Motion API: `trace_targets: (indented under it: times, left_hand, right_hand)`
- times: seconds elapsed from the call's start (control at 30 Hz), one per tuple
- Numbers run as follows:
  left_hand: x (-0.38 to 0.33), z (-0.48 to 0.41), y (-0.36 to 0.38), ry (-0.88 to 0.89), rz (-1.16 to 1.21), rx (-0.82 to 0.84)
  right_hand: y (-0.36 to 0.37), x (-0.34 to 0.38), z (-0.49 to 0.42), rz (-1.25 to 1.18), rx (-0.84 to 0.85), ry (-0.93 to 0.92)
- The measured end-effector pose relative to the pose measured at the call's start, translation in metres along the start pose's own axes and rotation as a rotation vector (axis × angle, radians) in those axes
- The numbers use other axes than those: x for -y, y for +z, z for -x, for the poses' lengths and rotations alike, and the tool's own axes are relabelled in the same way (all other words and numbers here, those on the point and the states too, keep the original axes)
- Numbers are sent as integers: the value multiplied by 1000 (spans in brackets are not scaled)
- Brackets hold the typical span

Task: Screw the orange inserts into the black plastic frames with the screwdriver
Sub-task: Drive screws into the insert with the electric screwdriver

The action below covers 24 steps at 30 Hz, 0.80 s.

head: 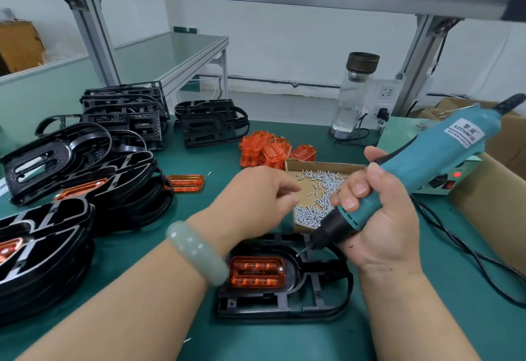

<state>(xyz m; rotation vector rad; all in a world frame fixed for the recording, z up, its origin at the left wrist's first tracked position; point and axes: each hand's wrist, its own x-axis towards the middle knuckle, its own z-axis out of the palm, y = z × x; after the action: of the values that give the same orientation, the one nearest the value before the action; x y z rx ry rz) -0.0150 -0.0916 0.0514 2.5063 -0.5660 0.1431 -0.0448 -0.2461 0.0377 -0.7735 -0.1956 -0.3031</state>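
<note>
Fingertips (287, 189) of the left hand (256, 198) are motion-blurred over the shallow cardboard tray (313, 166) of small silver screws (310, 209); can't tell if they pinch one. Tray's near edge is hidden behind both hands. The right hand (378, 235) covers the lower grip of the teal electric screwdriver (427, 155), whose black cord boot is cut off at the right edge. The bit tip (301, 251) is too small to tell if a screw sits on it. A pale green bangle (196, 252) hides the left end of the orange translucent insert (256, 272) in the near black plastic frame (284, 303). The stack of black frames (42, 261) is cropped at left.

Head-worn wide-angle view looks forward and down, close over the green bench (469, 332).
</note>
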Motion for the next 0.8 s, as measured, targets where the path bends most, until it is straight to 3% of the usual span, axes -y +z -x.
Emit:
trace_targets:
  times: [0.17, 0.23, 0.33, 0.53, 0.8]
  left_hand:
    - [-17, -42, 28, 54, -285, 222]
    - [-22, -49, 36, 24, -488, 315]
    - [-27, -53, 41, -52, -560, 417]
    - [-32, -51, 36, -32, -462, 403]
    - [-25, -44, 37, 75, -276, 184]
  right_hand:
    - [-1, -1, 0, 11, -19, -1]
    - [1, -2, -1, 22, -21, 6]
    - [2, -2, -2, 23, -36, 11]
    - [1, -2, 0, 8, -35, 26]
    - [3, -3, 1, -10, -7, 40]
